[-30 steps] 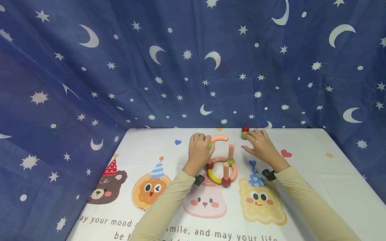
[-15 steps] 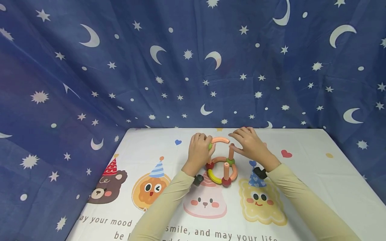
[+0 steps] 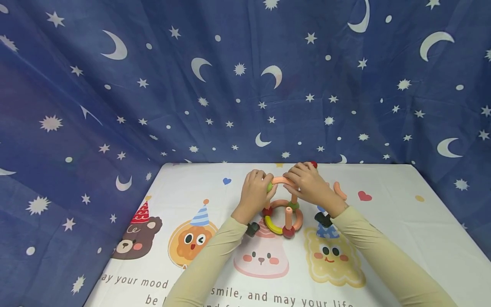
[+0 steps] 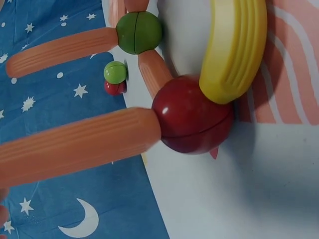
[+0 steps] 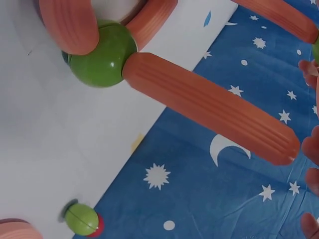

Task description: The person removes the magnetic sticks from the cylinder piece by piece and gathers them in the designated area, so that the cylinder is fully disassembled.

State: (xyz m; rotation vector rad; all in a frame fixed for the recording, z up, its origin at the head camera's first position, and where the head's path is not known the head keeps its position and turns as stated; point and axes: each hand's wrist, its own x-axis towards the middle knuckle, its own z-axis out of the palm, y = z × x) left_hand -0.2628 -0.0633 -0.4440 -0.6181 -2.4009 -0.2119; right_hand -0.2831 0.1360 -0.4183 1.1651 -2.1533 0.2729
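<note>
A toy frame of orange rods and coloured balls stands on the table. Its base is a ring of curved orange pieces and one yellow piece (image 3: 273, 226), joined by balls such as the front red ball (image 3: 288, 231). Upright rods rise from it, among them the front rod (image 3: 288, 216) and the rod (image 5: 212, 107) on a green ball (image 5: 102, 55). My left hand (image 3: 254, 194) grips the light green ball (image 3: 270, 187) at the top left. From that ball a curved orange piece (image 3: 281, 180) reaches right, and my right hand (image 3: 310, 184) pinches its other end, over the back upright rod.
Near the table's back edge lie a red ball (image 3: 314, 164) and a green ball (image 5: 82, 219), side by side. A loose curved orange piece (image 3: 339, 190) lies right of my right hand. A blue star-patterned curtain (image 3: 245, 85) hangs behind the white printed cloth (image 3: 402, 238).
My right hand has moved left and inward from beside the loose balls to the curved piece's free end, which it now pinches. My left hand has stayed on the green ball.
</note>
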